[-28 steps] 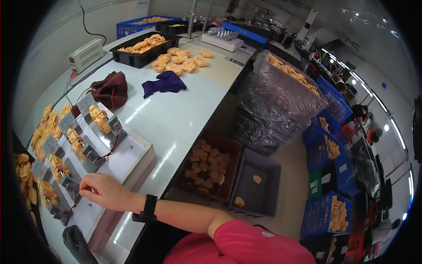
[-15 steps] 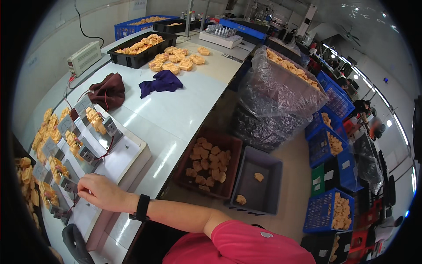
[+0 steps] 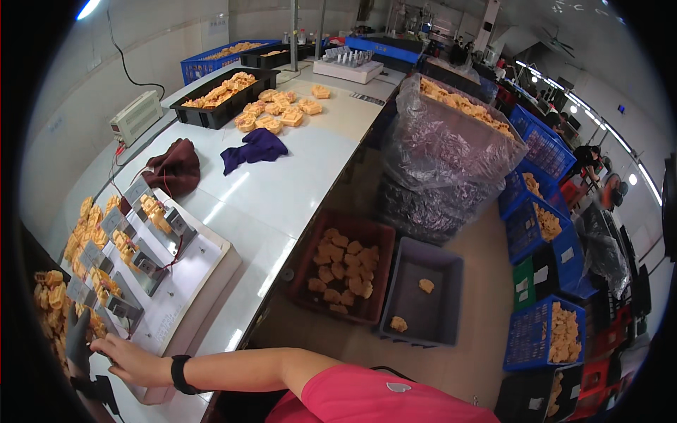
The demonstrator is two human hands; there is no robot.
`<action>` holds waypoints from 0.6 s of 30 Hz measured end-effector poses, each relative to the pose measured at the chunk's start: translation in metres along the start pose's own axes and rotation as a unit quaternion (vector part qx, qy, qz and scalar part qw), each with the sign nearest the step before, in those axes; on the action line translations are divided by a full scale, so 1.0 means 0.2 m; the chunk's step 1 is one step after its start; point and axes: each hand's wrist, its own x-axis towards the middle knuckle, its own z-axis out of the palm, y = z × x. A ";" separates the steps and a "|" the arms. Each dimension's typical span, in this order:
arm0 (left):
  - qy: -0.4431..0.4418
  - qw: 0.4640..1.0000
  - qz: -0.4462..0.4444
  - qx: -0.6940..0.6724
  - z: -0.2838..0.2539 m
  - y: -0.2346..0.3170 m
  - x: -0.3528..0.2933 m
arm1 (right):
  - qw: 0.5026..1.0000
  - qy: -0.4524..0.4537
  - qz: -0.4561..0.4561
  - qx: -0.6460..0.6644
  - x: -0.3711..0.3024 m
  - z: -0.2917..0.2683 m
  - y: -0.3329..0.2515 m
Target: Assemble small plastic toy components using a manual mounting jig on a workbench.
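Note:
A white test fixture [image 3: 201,261] lies at the near left of the table. It bears a row of grey clamp stations, with orange plastic pieces [image 3: 127,247] standing in them. At the nearest station, my left hand [image 3: 79,345], in a dark grey glove, has its fingers up against an orange piece [image 3: 97,324], seemingly gripping it. Bare and wearing a black wristband, my right hand [image 3: 130,361] reaches to the same station. Its thumb and fingers are bent together beside the clamp; what they pinch is hidden.
Loose orange pieces [image 3: 53,310] pile left of the fixture. Brown [image 3: 176,169] and purple cloths [image 3: 254,148] lie farther along the table, before a black tray [image 3: 204,116]. Below the right edge stand a brown bin [image 3: 377,317], a grey bin [image 3: 441,331] and blue crates [image 3: 518,338].
My right hand has moved nearer and left, toward the nearest station. The gloved left hand has risen from the fixture's near end to the orange piece there. The view has shifted slightly.

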 end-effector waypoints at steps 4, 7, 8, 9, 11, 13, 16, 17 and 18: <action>0.073 0.996 -0.028 0.047 -0.42 -0.34 0.11 | 0.996 -0.047 -0.037 0.073 0.01 0.11 -0.06; 0.052 0.985 0.007 0.166 -0.21 0.01 -0.05 | 0.996 -0.068 -0.048 0.029 -0.02 0.08 -0.12; 0.160 0.942 0.080 0.285 0.00 0.12 0.00 | 0.997 -0.068 -0.020 -0.016 -0.02 0.01 -0.08; 0.121 0.937 0.131 0.301 0.05 0.27 -0.02 | 0.996 -0.060 -0.049 -0.050 -0.03 -0.03 -0.07; 0.109 0.968 0.029 0.223 0.06 0.58 -0.13 | 0.997 -0.071 0.015 -0.031 -0.04 -0.10 -0.08; 0.190 0.939 0.117 0.261 -0.02 0.78 -0.38 | 0.997 -0.069 0.022 -0.040 -0.04 -0.11 -0.13; 0.254 0.908 0.048 0.329 -0.13 0.85 -0.86 | 0.995 -0.071 0.045 -0.045 -0.03 -0.14 -0.19; 0.256 0.914 0.039 0.312 -0.19 0.77 -1.04 | 0.995 -0.070 0.055 -0.050 -0.04 -0.16 -0.20; 0.279 0.912 -0.027 0.300 -0.27 0.67 -1.29 | 0.994 -0.081 0.058 -0.038 -0.05 -0.12 -0.20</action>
